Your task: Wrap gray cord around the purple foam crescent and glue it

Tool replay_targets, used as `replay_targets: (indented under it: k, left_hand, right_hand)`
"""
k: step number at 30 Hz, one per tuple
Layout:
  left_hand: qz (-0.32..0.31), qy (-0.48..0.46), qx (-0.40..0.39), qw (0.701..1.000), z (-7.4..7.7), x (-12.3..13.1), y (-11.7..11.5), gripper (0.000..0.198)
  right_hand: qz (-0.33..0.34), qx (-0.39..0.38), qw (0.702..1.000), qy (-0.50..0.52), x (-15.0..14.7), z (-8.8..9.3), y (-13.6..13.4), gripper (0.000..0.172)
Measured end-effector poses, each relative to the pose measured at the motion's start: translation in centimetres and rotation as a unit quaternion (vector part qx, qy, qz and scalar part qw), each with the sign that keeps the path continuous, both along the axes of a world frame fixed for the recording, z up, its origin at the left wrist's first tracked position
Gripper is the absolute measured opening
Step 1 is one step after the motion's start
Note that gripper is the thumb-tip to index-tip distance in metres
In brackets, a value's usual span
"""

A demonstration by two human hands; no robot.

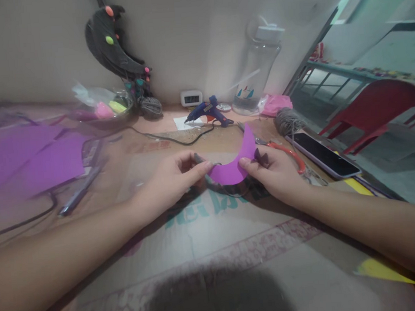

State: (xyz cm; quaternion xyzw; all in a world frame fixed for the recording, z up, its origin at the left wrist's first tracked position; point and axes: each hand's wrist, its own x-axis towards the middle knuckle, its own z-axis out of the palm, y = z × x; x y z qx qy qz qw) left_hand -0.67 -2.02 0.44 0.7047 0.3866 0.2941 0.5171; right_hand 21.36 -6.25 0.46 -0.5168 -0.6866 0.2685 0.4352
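Observation:
Over the cardboard-covered table, both hands hold a purple paper crescent [230, 173]. My left hand [185, 171] pinches its left end between thumb and fingers, where a dark grey strip also shows at the fingertips. Its middle right is gripped by my right hand [270, 170], thumb on the purple face, with the upper tip pointing up. A dark folded piece [261, 158] sticks out beside the right thumb; whether it is joined to the crescent I cannot tell. Just beyond the right hand lie orange-handled scissors [292, 154], partly hidden.
A blue glue gun [207, 110] rests on white paper at the back, its cord running left. Purple sheets [33, 158] lie left. A phone [323, 154], grey yarn [288, 120] and a clear bottle [257, 76] stand right. A dark crescent ornament [110, 44] hangs on the wall.

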Motion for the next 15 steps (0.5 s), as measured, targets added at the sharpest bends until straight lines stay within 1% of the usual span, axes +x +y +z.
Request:
replay_targets:
  k: [2, 7, 10, 15]
  left_hand:
    - [-0.009, -0.009, -0.009, 1.0, -0.15, 0.09, 0.05, 0.027]
    - [-0.027, -0.073, -0.023, 0.997, -0.51, 0.5, 0.4, 0.02]
    - [-0.025, -0.086, -0.025, 0.996, -0.45, 0.54, 0.38, 0.026]
    - [-0.004, -0.071, 0.005, 0.997, -0.23, 0.25, 0.05, 0.031]
  right_hand:
    - [-0.006, 0.008, 1.0, -0.002, 0.02, -0.06, 0.05, 0.026]
    - [-0.026, 0.027, 0.999, -0.005, 0.13, -0.18, 0.32, 0.029]
    - [-0.019, 0.029, 0.999, -0.002, 0.0, 0.01, 0.32, 0.03]
    - [0.006, 0.025, 0.999, -0.02, -0.16, 0.16, 0.11, 0.028]
